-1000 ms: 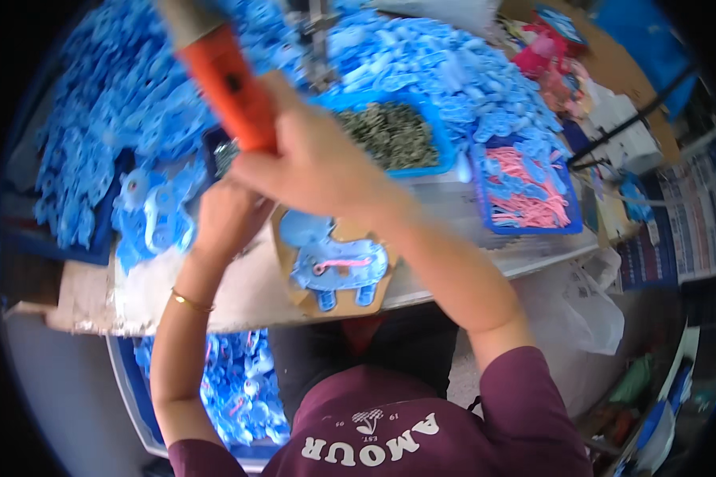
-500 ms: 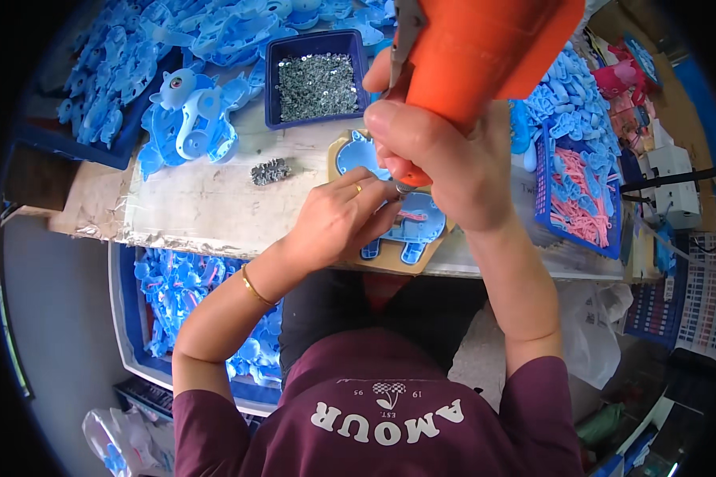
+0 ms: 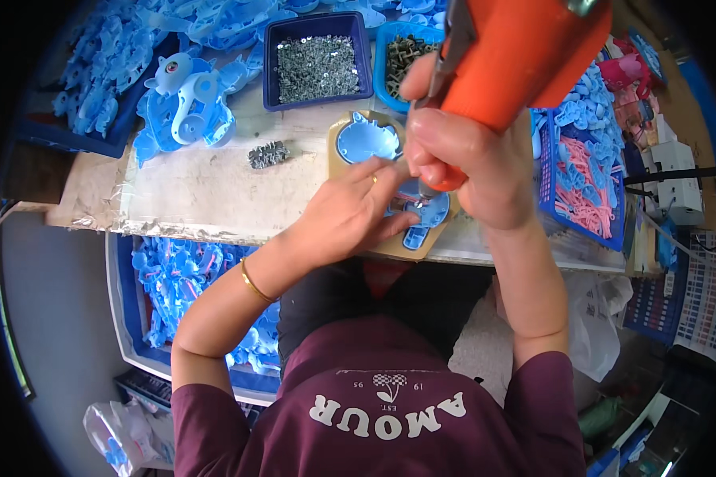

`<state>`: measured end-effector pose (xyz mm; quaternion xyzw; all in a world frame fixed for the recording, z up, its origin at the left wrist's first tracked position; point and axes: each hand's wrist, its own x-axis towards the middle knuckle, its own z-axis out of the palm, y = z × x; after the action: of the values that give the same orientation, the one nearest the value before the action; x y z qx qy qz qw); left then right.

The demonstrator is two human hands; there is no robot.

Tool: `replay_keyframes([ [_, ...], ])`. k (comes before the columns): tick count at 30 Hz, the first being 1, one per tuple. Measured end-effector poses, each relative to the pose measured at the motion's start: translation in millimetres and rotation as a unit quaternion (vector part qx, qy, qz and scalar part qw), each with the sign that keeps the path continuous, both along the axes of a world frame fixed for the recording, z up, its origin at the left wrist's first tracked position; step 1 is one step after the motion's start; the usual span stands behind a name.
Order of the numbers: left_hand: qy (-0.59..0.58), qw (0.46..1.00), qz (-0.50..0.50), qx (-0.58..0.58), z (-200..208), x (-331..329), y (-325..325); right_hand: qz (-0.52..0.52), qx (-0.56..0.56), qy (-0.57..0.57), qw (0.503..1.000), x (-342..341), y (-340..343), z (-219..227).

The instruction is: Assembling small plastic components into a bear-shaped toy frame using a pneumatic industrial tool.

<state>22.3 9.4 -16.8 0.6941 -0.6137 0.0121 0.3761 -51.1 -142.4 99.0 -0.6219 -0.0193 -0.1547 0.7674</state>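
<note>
My right hand (image 3: 473, 155) grips an orange power screwdriver (image 3: 497, 60), its bit pointing down. The tip meets a pale blue plastic toy half-shell (image 3: 431, 213), hollow side up on a tan board (image 3: 342, 159) at the table's front edge. My left hand (image 3: 350, 207) lies over the shell's left part, thumb and fingers apart on either side of the bit. Those fingers hide part of the shell, and any screw under the tip is too small to make out. A rounded blue head part (image 3: 370, 141) sits at the far end of the board.
Beyond the board stand a dark blue tray (image 3: 318, 67) of small metal pieces and a turquoise bowl (image 3: 383, 79) of screws. A metal clump (image 3: 268, 154) lies left. Blue toy parts (image 3: 187, 103) pile behind; a blue basket (image 3: 550, 171) with pink pieces stands right. A bin (image 3: 123, 310) sits below.
The screwdriver and my right hand have shifted right, uncovering the turquoise bowl. My left fingers, bunched by the bit before, have spread apart over the shell. The view has shifted slightly.
</note>
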Motion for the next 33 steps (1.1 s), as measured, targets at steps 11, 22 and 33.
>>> replay_keyframes([
  [11,-0.123,0.992,0.002,0.011,-3.7,-2.9,-3.3,-0.084,-0.086,0.001,0.993,-6.3,-18.6,-40.6],
  [22,-0.124,0.992,0.008,0.028,-4.5,-5.9,-5.0,-0.159,-0.117,-0.018,0.980,-9.9,-14.3,-60.1],
  [33,-0.100,0.995,0.015,0.010,-3.2,-6.9,1.8,-0.093,-0.089,-0.086,0.988,6.6,-7.5,-36.0],
])
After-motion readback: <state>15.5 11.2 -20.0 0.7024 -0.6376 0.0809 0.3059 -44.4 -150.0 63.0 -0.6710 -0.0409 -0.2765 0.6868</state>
